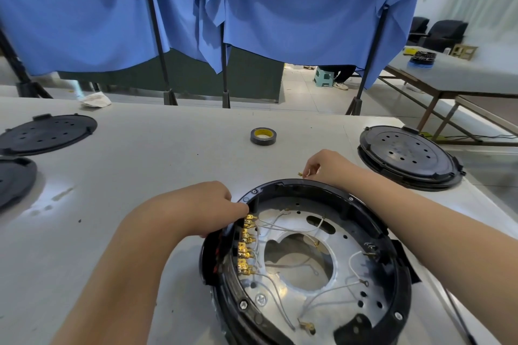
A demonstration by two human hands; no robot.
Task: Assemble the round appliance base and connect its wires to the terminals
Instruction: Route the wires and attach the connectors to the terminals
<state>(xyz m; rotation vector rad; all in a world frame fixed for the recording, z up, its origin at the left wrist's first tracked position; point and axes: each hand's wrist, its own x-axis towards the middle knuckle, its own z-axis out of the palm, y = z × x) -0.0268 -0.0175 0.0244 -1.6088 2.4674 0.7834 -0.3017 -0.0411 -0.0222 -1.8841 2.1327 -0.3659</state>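
Wiring stage here: the round base (305, 263) sits open-side up at the lower centre of the frame, on the white table (168, 154), with a row of brass terminals (246, 243) down its left inner wall and thin white wires (280, 225) trailing loose across the metal plate. The left hand (215, 204) grips the rim at the upper left, fingers curled over the edge just above the top terminal, steadying it. The right hand (322, 166) hovers just beyond the far rim, pinching a small brass connector (300, 174) between its fingertips. That connector is well apart from the terminal row, so the next move, by my reading, calls for bringing it down and left to a free tab.
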